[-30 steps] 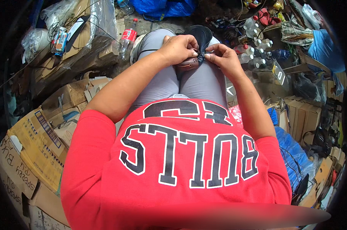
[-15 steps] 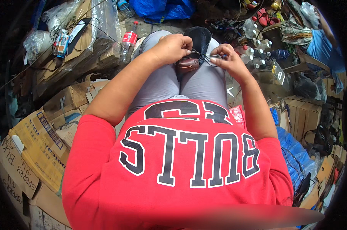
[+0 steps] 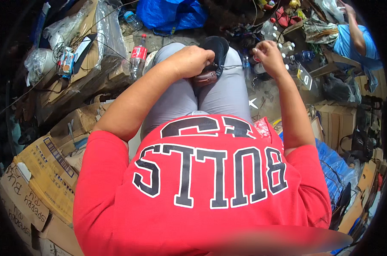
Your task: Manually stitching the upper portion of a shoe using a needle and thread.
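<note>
Shoe (image 3: 205, 78), dark inside with a brown toe, sits between the person's grey-trousered knees (image 3: 234, 87), toe toward six o'clock; watching remotely through the head camera, I take it as the centre of my dial. A thin lace (image 3: 232, 67) runs from it at three o'clock, across the right knee.

The left hand (image 3: 192, 61) lies over the shoe's nine o'clock side, back upward and fingers curled in; their tips are hidden from me, so I cannot tell whether they grip shoe or lace. Its forearm slants up from a bent elbow, pointing between one and two. At three o'clock, well apart from the shoe, the right hand (image 3: 268, 56) is raised with fingers bent and thumb near the index finger; whether anything is pinched there I cannot tell. That forearm points toward eleven.

The left hand blocks my sight of part of the shoe, and the red shirt (image 3: 210, 179) fills six o'clock. Farther out, I see a red-labelled bottle (image 3: 138, 55) at nine, a blue bag (image 3: 172, 16) between ten and eleven, and clear bottles (image 3: 288, 48) just beyond the right hand. Near three, at the rim, is another person's arm (image 3: 356, 32). Cardboard boxes (image 3: 336, 126) stand at four, and a yellow carton (image 3: 42, 168) lies at eight.
</note>
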A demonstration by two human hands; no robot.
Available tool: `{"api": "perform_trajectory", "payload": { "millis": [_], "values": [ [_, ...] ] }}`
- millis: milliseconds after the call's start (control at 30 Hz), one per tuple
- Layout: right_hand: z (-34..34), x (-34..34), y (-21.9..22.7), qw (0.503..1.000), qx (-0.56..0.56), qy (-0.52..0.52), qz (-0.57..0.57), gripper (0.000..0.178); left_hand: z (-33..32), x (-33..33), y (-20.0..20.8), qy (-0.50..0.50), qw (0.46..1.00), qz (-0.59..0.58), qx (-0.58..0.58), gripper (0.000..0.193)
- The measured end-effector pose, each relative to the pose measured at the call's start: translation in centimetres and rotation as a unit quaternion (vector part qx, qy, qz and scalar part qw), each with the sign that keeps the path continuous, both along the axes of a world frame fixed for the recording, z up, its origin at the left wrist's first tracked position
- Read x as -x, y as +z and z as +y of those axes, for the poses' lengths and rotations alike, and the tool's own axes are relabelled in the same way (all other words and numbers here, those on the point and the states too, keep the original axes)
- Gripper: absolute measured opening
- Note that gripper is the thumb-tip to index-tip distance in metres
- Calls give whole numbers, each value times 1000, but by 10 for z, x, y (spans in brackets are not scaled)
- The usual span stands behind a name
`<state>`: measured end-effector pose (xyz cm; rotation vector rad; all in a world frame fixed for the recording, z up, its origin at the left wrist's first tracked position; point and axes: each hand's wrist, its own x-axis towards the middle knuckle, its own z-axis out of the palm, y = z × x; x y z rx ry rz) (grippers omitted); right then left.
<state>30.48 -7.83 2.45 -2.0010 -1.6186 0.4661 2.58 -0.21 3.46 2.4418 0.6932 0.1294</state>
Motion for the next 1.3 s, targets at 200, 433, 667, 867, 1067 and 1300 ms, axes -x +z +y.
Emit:
{"api": "perform_trajectory", "payload": {
  "millis": [200,433,667,867,1067,1300],
  "values": [
    [-13,40,33,960,29,227,162,30,-4,14,-5,2,999,-11,31,13],
    [-23,43,49,970,85,190,123,13,-4,2,-3,-3,999,-34,9,19],
    [-55,43,53,923,285,155,209,21,-16,-9,1,88,995,26,-26,44],
    [-72,86,15,985,32,102,133,18,-23,-13,13,93,993,70,-14,45],
    [-69,77,14,976,4,96,195,12,-25,-13,11,104,991,87,-14,45],
    [-30,53,33,989,63,73,111,10,-22,-14,7,77,995,49,-32,44]
  ]
}}
